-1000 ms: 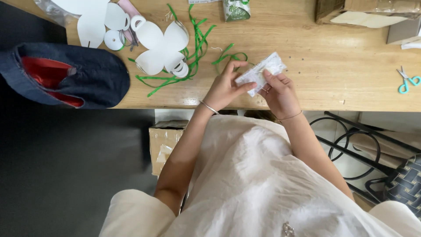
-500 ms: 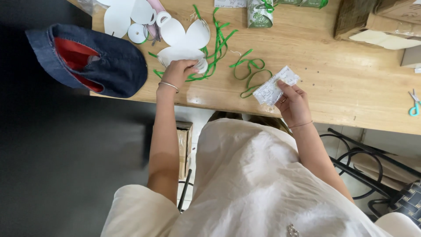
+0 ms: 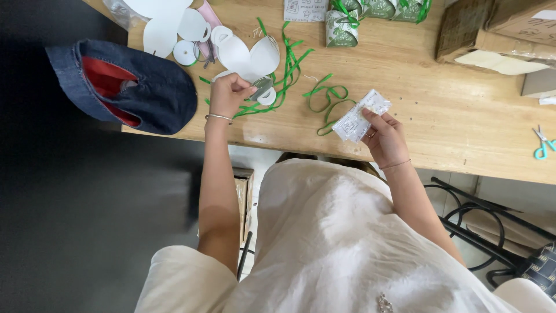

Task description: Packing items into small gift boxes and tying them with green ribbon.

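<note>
The left hand [image 3: 227, 93] is out over the tabletop [image 3: 440, 104], fingers curled shut around a small grey tape roll [image 3: 262, 87], pinching it by its edge, which leaves the roll's face turned up and clear of the tangle of green ribbon strips [image 3: 284, 69] lying just under and beyond it. The right hand [image 3: 383, 136] sits nearer the body, close to the table's front edge, thumb and fingers closed on a small white printed packet [image 3: 360, 117], holding it by its near end so that the rest sticks out tilted up and away toward the middle of the tabletop. Between the two hands lies a looped green ribbon [image 3: 324, 101], touching neither hand. Just beyond the left hand are white paper cut-outs [image 3: 250, 55] with rounded shapes and a small white tape reel [image 3: 184, 52], crowding the space there. To the outer side of the left hand a dark denim cap [image 3: 136, 87] with a red lining rests half over the table's edge. Farther out past the right hand stand small green-and-white wrapped boxes [image 3: 341, 26], brown cardboard boxes [image 3: 492, 32] are at the far corner, and teal-handled scissors [image 3: 543, 145] lie well apart to the right hand's outer side.
</note>
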